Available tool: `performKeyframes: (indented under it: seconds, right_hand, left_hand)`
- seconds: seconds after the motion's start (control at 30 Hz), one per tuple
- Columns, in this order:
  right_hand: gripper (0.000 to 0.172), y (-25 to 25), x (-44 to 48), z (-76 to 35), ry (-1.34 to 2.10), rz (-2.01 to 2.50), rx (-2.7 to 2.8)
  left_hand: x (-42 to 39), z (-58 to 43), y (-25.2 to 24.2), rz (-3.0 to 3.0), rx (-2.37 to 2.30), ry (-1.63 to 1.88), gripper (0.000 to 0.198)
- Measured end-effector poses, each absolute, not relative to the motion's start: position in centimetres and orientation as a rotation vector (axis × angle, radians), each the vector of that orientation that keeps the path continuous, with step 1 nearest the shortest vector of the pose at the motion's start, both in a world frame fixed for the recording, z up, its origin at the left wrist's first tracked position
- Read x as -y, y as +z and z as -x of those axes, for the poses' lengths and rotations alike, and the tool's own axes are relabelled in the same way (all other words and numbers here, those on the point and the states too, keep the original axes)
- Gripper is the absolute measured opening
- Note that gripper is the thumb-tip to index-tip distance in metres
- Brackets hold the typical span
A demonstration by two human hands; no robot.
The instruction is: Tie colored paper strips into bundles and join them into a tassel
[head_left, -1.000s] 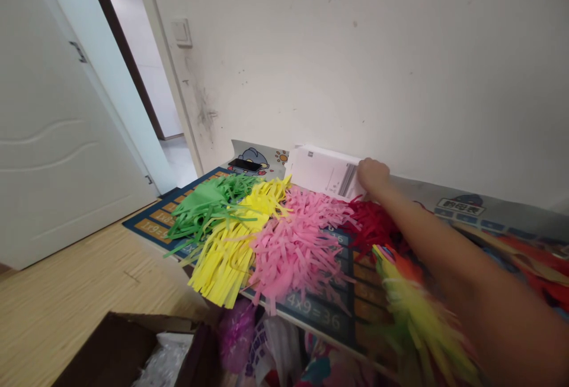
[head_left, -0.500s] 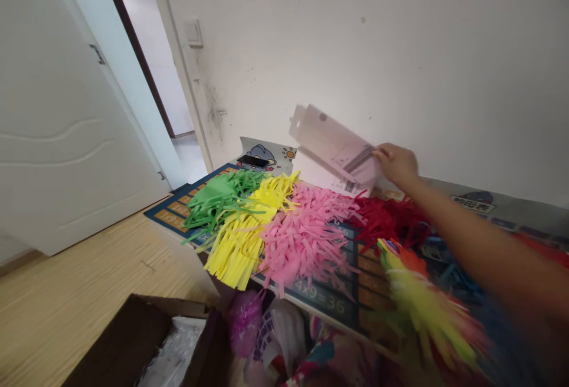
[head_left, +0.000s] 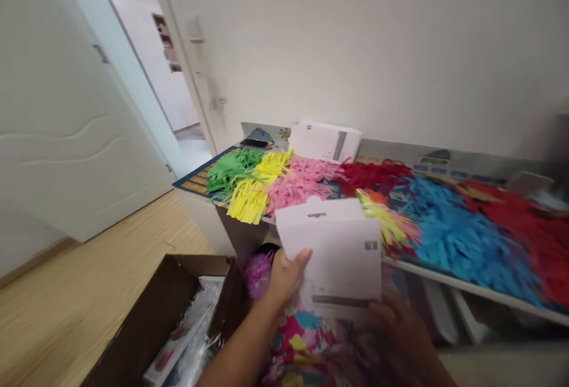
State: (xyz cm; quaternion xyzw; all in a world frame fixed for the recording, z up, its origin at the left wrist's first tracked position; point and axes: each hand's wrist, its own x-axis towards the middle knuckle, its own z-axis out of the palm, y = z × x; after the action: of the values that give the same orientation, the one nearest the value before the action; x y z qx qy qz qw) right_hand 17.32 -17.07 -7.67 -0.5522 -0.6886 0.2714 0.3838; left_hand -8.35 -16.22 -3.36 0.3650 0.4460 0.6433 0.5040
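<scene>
A flat white box (head_left: 333,256) with a hang-hole tab is in front of me, above my lap. My left hand (head_left: 287,277) grips its left edge, thumb on the face. At the lower right corner is my right hand (head_left: 398,316), smeared by motion, its fingers closed on the box edge. Just behind the box, on the table, lie pink paper strips (head_left: 302,185) and a multicoloured bundle of strips (head_left: 386,221). Another stack of white boxes (head_left: 326,141) leans by the wall.
Green strips (head_left: 235,168), yellow strips (head_left: 255,197), dark red strips (head_left: 373,173), blue strips (head_left: 466,227) and red strips (head_left: 528,227) cover the table. A phone (head_left: 254,143) lies at the back. On the floor stands an open cardboard box (head_left: 146,310) with clear plastic packs inside.
One white box has come from the stack by the wall toward me, and both hands are now on it. The multicoloured bundle now lies on the table. My view has shifted right.
</scene>
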Motion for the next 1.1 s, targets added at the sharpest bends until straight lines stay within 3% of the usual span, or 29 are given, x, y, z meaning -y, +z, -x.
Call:
performKeyframes:
  seconds: [0.13,0.3,0.4,0.57,0.7,0.8,0.97,1.1]
  right_hand:
    - [0.059,-6.3,18.2,-16.9,1.099,1.321,1.286]
    - [0.06,-3.8,18.7,-17.3,1.08,1.342,1.184]
    - [0.056,-3.8,19.3,-17.3,1.114,1.37,1.23]
    - [0.044,-4.7,19.8,-18.1,1.068,1.454,1.181]
    - [0.036,-5.9,19.6,-18.5,1.023,1.385,1.268]
    - [0.031,-6.8,19.3,-18.4,0.758,1.377,1.323]
    - [0.023,-6.5,18.6,-17.3,-0.309,1.221,1.462]
    - [0.021,-4.9,17.1,-16.6,-0.504,1.204,1.652]
  left_hand:
    - [16.3,5.2,-3.6,-1.352,-1.192,1.253,0.051]
    - [14.1,2.5,-1.4,-2.108,-1.495,1.77,0.031]
    - [13.5,1.7,0.4,-2.54,-1.312,1.46,0.023]
    - [13.0,1.1,1.6,-2.405,-1.315,1.218,0.029]
    - [12.6,1.0,3.1,-2.439,-1.19,0.887,0.014]
    - [12.5,0.9,4.2,-2.42,-1.15,0.767,0.016]
    - [12.5,0.1,4.5,-2.376,-1.226,0.675,0.017]
    - [12.5,-0.6,4.4,-2.424,-1.202,0.62,0.025]
